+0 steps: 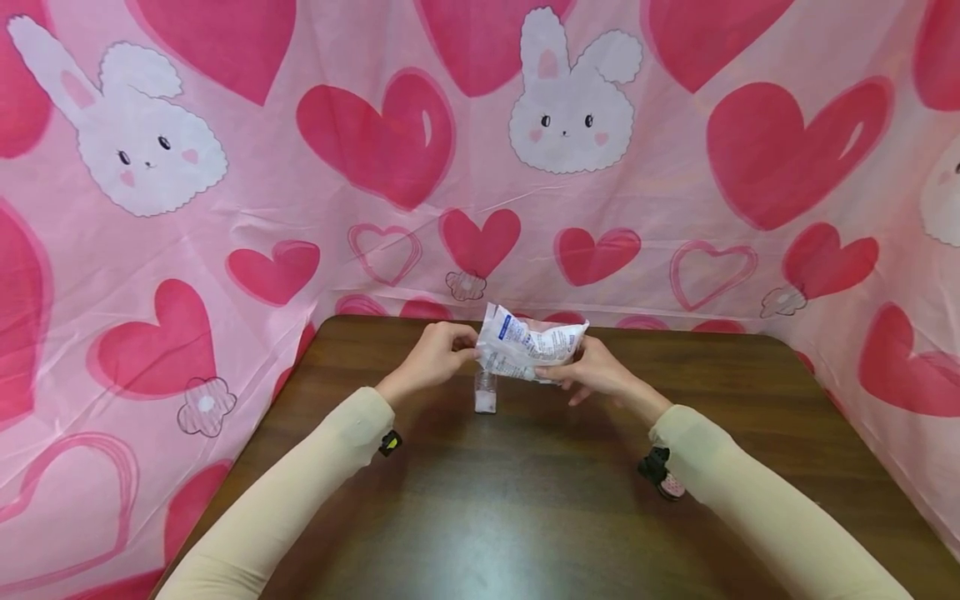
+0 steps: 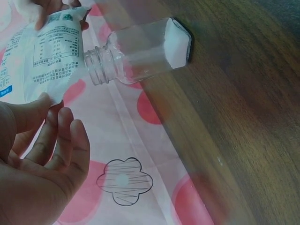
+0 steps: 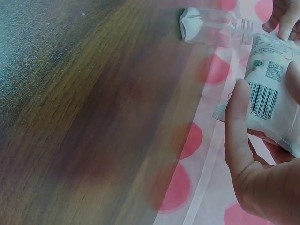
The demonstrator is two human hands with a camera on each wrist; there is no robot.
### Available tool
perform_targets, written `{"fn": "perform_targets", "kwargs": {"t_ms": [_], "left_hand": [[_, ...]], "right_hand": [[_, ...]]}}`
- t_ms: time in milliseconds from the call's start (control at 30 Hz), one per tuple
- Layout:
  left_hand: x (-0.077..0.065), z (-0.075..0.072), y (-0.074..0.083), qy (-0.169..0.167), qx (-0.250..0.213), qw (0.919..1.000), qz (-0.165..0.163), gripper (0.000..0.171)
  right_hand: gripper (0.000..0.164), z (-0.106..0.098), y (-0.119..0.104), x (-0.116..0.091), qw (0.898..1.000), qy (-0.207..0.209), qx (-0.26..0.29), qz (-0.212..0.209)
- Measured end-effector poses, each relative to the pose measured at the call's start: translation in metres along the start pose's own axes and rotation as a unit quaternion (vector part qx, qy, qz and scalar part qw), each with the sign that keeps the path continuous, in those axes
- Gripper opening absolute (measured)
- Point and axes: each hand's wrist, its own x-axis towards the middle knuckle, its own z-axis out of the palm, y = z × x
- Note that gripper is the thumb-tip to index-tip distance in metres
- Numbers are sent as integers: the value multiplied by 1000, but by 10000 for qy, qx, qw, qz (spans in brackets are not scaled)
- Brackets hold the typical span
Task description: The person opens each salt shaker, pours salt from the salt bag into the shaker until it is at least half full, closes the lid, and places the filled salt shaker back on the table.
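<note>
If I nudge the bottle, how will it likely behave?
The bottle would probably tip rather than roll: it stands tall, with flat-looking sides. It is likely light for its size, as the white contents fill only the bottom. Its smooth, clear walls may be somewhat slippery.

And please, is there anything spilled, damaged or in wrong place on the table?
Nothing clearly stands out. The clear bottle stands upright with white contents, and the printed packet is held at its mouth. One tiny pale speck shows on the wooden table; I cannot tell whether it spilled.
</note>
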Motion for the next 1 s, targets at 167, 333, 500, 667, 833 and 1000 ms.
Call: {"fn": "perform_targets", "kwargs": {"t_ms": [167,333,500,667,833,1000], "left_hand": [[0,1,-1,-7,-1,10000,7,4],[1,0,-1,14,-13,10000,-3,4],[0,0,-1,18,34,10000,-7,4],[0,0,-1,-6,126,9999,-31,4],[-1,-1,0,16,115,9999,5,5],[-2,-1,-1,8,98,10000,-6,4]], "right_hand": [[48,0,-1,0,10000,-10,-4,36],[48,-1,-2,0,10000,-25,-66,18],[48,-1,-4,-1,9999,-76,-78,-50],[46,0,-4,0,10000,-63,-38,-24],[45,0,-4,0,10000,-40,-66,20],[45,0,-4,0,9999,-38,-90,37]]}}
